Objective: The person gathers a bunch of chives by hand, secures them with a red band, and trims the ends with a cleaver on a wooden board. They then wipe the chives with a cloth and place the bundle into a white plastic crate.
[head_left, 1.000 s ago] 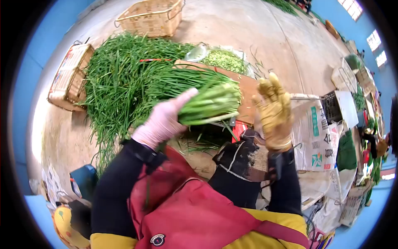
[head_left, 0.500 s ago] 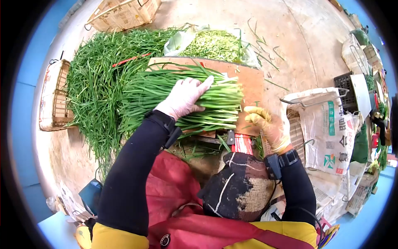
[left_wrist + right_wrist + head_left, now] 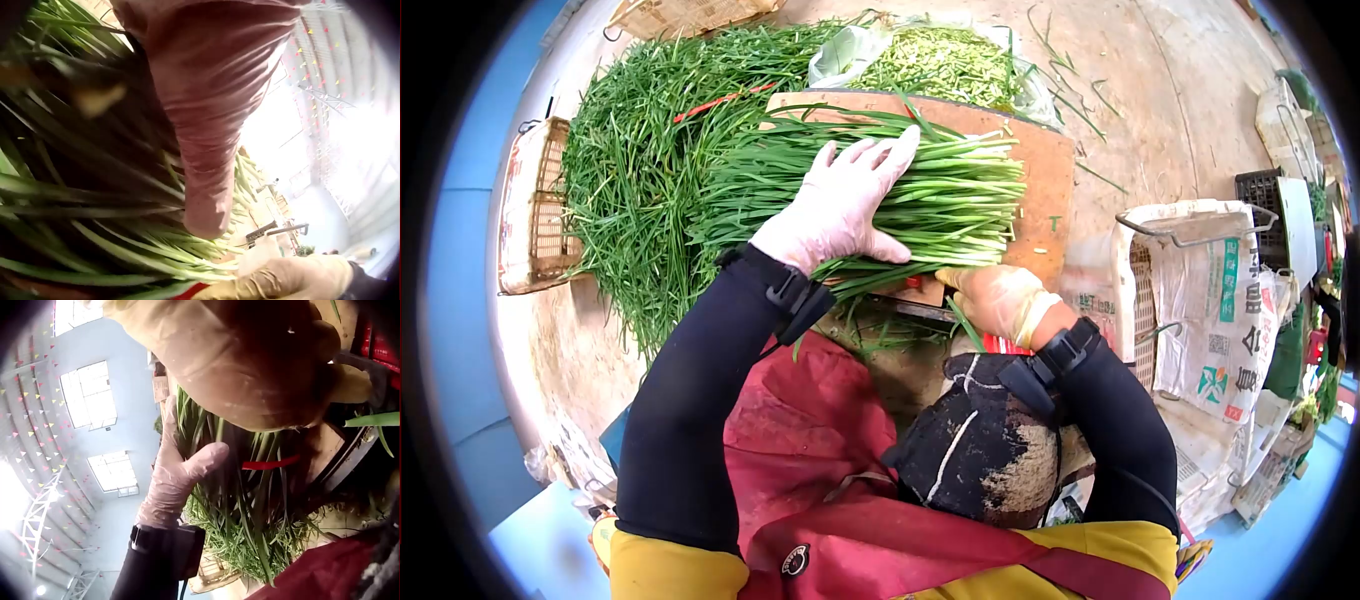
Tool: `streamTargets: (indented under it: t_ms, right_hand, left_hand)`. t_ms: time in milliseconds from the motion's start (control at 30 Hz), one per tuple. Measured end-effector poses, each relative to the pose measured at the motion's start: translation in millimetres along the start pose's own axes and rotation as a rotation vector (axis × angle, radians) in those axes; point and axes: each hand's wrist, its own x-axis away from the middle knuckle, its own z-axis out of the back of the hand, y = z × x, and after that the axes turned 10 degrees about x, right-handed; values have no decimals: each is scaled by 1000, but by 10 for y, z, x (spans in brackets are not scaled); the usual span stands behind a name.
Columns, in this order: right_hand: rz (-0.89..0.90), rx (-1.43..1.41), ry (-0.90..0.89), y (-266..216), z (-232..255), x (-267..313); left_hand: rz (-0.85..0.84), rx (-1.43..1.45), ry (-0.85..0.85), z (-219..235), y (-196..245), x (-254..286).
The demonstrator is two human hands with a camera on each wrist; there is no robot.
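A thick bunch of garlic chives (image 3: 960, 195) lies across a brown board (image 3: 1045, 190), its pale cut ends to the right. My left hand (image 3: 835, 205), in a pale thin glove, rests on the bunch with fingers spread and thumb apart. At the board's near edge my right hand (image 3: 1000, 300), in a yellowish glove, curls its fingers at a dark handle mostly hidden beneath it. The right wrist view shows those curled fingers (image 3: 325, 344) beside the dark part, with the left hand (image 3: 175, 478) beyond. Chive stems (image 3: 144, 244) run under the left fingers in the left wrist view.
A big heap of loose chives (image 3: 640, 150) lies left of the board. Behind it sits a plastic bag (image 3: 850, 55) beside pale chopped stems (image 3: 940, 65). A basket (image 3: 535, 205) stands at far left, a sack-lined crate (image 3: 1190, 300) at right. My knees are close below the board.
The left hand brought the raised bunch down onto the board, and now lies spread on it. The right hand came down from the air to the board's near edge and curled its fingers there.
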Motion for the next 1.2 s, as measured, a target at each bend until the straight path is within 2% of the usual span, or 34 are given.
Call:
streamTargets:
  t_ms: [167,233,300,333,367,433,500,600,667,700,767,833,933,1000,1067,1100,1167,1200]
  right_hand:
    - [-13,-204,123,118,70,-167]
    - [-1,-149,157,64,112,-156]
    - [-108,-267,-21,-51,207,-162]
    - [-8,-424,87,46,-92,-235]
    - [82,-241,218,-121,24,-174]
    - [137,-163,149,-209,-48,-240]
    - [11,-62,71,-309,-14,-331]
    - [19,-15,86,-238,-130,-448]
    - [52,-170,247,-258,-90,-384]
    - [53,-166,247,-266,-43,-377]
    - [-47,-305,444,-299,98,-345]
    - [-81,-325,457,-289,150,-368]
    - [-102,-329,558,-292,210,-491]
    - [-99,-292,554,-339,303,-499]
    - [-88,-254,537,-374,474,-491]
    - [-74,-310,589,-374,571,-496]
    - [-111,-247,836,-285,716,-625]
    - [-111,-247,837,-193,798,-724]
  left_hand:
    - [28,-37,-48,-181,83,160]
    - [36,-57,-17,-310,55,161]
    - [49,-95,39,-454,9,145]
    - [69,-84,44,-471,13,140]
    - [84,-68,42,-459,28,129]
    - [91,-83,39,-429,37,114]
    - [84,-69,36,-402,47,121]
    - [69,-62,31,-337,17,112]
    - [74,-58,26,-286,40,123]
    - [70,-58,8,-248,45,110]
    - [66,-56,-7,-153,65,79]
    - [72,-18,-66,-77,100,42]
    - [85,-18,-6,-190,118,-87]
    - [69,-61,96,-385,2,-149]
    - [46,-74,113,-430,-81,-200]
    - [23,-81,116,-462,-124,-211]
    - [22,-25,133,-405,-73,-156]
    - [26,-7,122,-391,-55,-148]
